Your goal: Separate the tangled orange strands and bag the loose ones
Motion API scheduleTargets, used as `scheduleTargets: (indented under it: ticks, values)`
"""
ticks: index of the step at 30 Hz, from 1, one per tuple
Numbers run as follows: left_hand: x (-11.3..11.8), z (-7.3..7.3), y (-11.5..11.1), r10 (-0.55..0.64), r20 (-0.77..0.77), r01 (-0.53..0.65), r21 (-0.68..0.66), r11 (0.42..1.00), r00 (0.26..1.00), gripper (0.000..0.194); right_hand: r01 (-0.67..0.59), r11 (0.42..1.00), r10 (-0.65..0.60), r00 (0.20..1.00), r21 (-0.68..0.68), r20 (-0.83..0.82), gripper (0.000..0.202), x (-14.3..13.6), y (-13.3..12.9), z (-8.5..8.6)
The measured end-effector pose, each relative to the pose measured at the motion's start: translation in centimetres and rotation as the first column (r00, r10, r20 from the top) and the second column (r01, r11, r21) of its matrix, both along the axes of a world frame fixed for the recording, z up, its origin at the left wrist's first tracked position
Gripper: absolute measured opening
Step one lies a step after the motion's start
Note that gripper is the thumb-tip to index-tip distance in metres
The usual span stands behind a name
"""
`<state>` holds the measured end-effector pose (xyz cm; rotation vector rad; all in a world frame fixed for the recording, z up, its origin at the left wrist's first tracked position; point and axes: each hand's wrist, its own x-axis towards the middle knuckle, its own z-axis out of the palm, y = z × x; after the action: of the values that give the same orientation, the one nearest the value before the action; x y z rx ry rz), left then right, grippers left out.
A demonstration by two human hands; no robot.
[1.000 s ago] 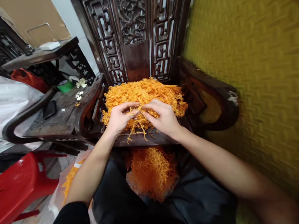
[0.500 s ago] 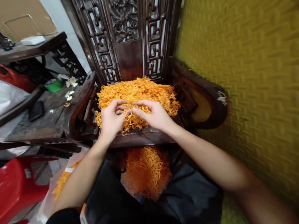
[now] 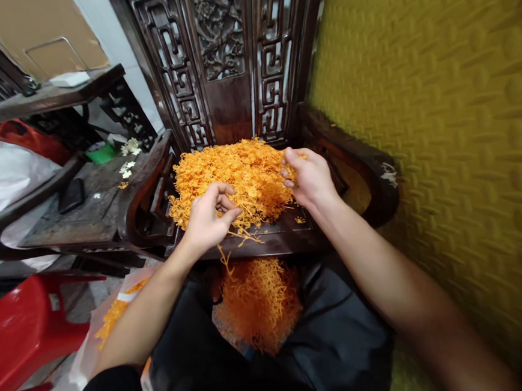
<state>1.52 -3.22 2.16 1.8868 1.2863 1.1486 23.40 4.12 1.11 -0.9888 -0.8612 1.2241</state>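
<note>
A heap of orange branching sprigs (image 3: 236, 167), like plastic stems, covers the seat of a carved dark wooden chair (image 3: 231, 101). My left hand (image 3: 211, 214) is over the heap's front left, fingers loosely curled, with a gap between thumb and forefinger. Just below it, thin orange stems (image 3: 246, 236) cross the seat's front edge, one dangling or falling; whether they touch my hand I cannot tell. At the heap's right side, my right hand (image 3: 309, 176) is closed around a small orange clump (image 3: 290, 172). Under the seat edge, between my legs, lies a mass of orange stems (image 3: 262, 298).
Curved armrests (image 3: 357, 158) flank the seat, with a yellow textured surface (image 3: 439, 115) at the right. On the left, a side table (image 3: 65, 229) bears green tape (image 3: 100, 152) and a dark wallet-like object (image 3: 71, 195). A red stool (image 3: 22, 329) and a plastic bag (image 3: 110, 310) with orange pieces stand lower left.
My hands, together over the heap before, have parted. The right has moved right with an orange clump; the left has lowered slightly, and loose stems now show beneath it.
</note>
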Motion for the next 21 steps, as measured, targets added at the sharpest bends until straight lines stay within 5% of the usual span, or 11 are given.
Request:
scheduleTargets:
  ticks: [6,11,15,18,21]
  values:
    - [-0.6,-0.2,0.1,0.020,-0.094,-0.009,0.113,0.994,0.995,0.017,-0.280,0.960,0.278,0.957,0.004,0.084,0.036,0.7,-1.4,0.5]
    - [-0.6,-0.7,0.1,0.045,-0.176,-0.011,0.189,0.982,0.983,0.014,-0.471,0.881,0.467,0.853,-0.042,0.231,0.055,-0.4,-3.4,0.8]
    - [-0.7,-0.7,-0.2,0.041,-0.258,0.032,0.272,0.962,0.965,0.012,-0.434,0.901,0.348,0.733,0.008,0.585,0.046,-0.9,-4.4,1.3]
    - [-1.4,0.1,-0.3,-0.057,-0.279,0.137,0.277,0.951,0.959,0.029,-0.406,0.906,0.238,0.719,0.117,0.653,0.040,-0.6,-4.3,1.4]
    - [-2.7,1.0,0.2,0.099,-0.135,-0.042,0.372,0.927,0.986,0.037,-0.496,0.856,0.289,0.696,0.148,0.657,0.038,-0.1,-3.8,1.4]
